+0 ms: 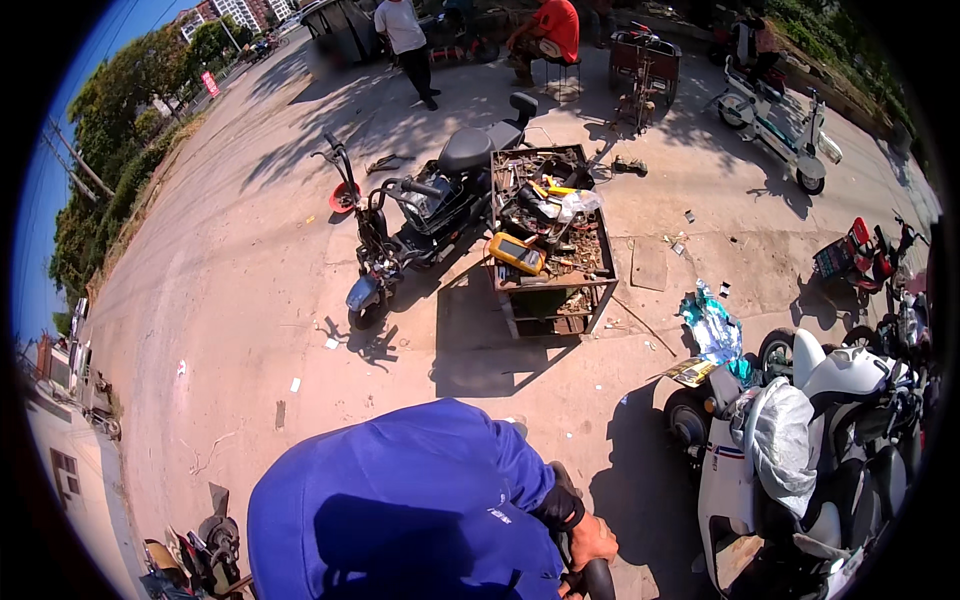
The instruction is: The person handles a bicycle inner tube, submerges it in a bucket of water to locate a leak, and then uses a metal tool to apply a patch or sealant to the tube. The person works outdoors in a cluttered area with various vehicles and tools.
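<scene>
At btm edge, a hand (596, 541), owner & side unclear, touches dark bar (600, 583); fingers: can't tell. Bar prob. stiff; hold mid-length.

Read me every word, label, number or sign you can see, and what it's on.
Nothing is clear enough to quote.
Red sign, far roadside: pale marks, too small.
Blue garment: white lettering, too small.
Nearest white scooter: small marking on its panel, too small.
Yellow meter: no legible reading.
Yellow sheet: printed, blurred.
</scene>
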